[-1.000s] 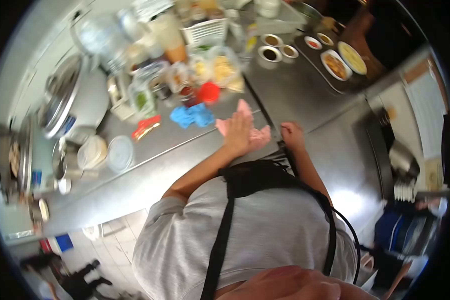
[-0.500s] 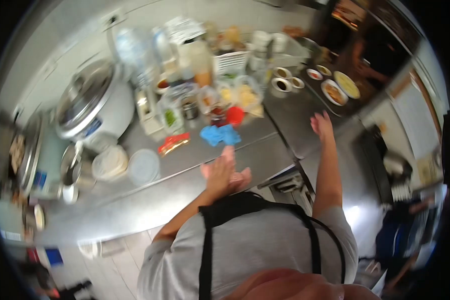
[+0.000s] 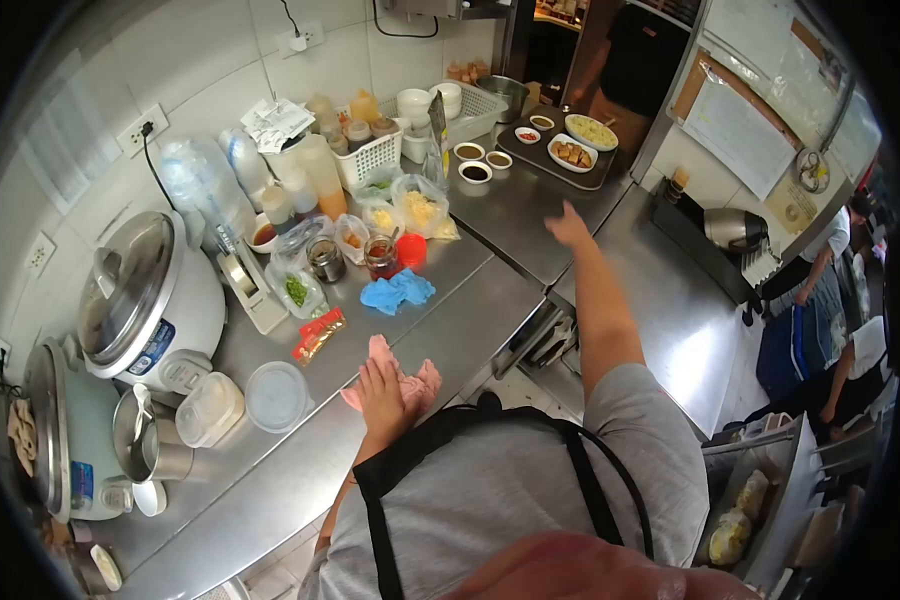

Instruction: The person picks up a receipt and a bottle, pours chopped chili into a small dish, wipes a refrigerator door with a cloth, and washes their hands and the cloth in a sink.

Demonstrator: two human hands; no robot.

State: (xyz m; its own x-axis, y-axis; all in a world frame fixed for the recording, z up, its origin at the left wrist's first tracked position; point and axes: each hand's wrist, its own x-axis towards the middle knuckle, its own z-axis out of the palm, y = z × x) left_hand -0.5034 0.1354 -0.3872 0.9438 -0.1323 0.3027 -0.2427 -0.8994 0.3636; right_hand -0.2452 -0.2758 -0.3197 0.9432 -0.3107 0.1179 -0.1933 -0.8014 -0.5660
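Observation:
My left hand [image 3: 380, 400] lies with fingers stretched out on a crumpled pink cloth [image 3: 425, 383] at the front of the steel counter. My right hand [image 3: 568, 228] is held out over the counter's right side, fingers extended, with nothing in it. Beyond it are a dark tray [image 3: 598, 178] and several small sauce bowls [image 3: 475, 173]. On the tray stand a dish of browned pieces [image 3: 572, 154] and an oval yellow dish [image 3: 592, 131]. Nearest my left hand are a blue cloth [image 3: 397, 291] and a red-and-gold packet [image 3: 319, 334].
Jars [image 3: 381, 257], bagged ingredients [image 3: 422, 205] and a tape dispenser [image 3: 250, 290] crowd the counter's back. A large rice cooker [image 3: 155, 300] and plastic containers [image 3: 278, 397] stand left. A person [image 3: 642, 60] is behind the tray; others are at far right. A kettle [image 3: 735, 230] sits right.
The view has turned rightward and become sharper. My left hand still rests on the pink cloth, now more spread beneath it. My right arm remains stretched out towards the tray side.

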